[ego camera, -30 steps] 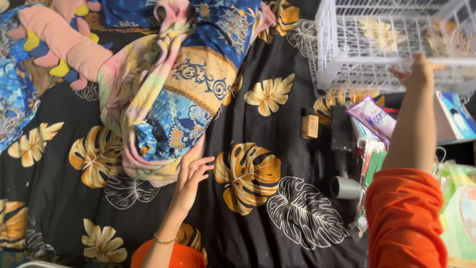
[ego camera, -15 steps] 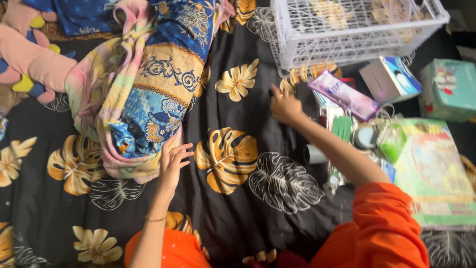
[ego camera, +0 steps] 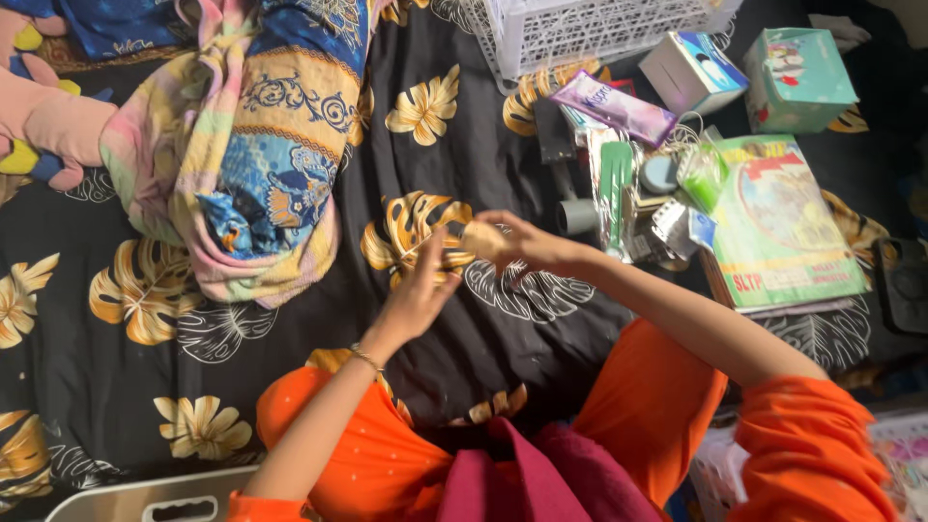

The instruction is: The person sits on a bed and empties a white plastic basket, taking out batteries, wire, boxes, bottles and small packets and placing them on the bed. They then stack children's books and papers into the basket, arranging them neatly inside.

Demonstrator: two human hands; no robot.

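Observation:
My right hand [ego camera: 530, 246] holds a small tan block-shaped object [ego camera: 476, 237] above the black bedsheet [ego camera: 126, 387] with gold leaf prints. My left hand [ego camera: 418, 295] has its fingers spread and reaches up to the same object, its fingertips touching or nearly touching it. Both arms wear orange sleeves, and a thin bracelet sits on the left wrist.
A rumpled blue, yellow and pink blanket [ego camera: 246, 145] lies at upper left beside a pink plush toy [ego camera: 43, 111]. A white wire basket [ego camera: 590, 27] stands at the top. To the right lie a purple packet [ego camera: 614, 106], small boxes [ego camera: 691, 72], a green book [ego camera: 778, 227] and assorted small items.
My right hand picked the tan object off the sheet near the basket and brought it toward me. My left hand left the blanket's edge and rose to meet it.

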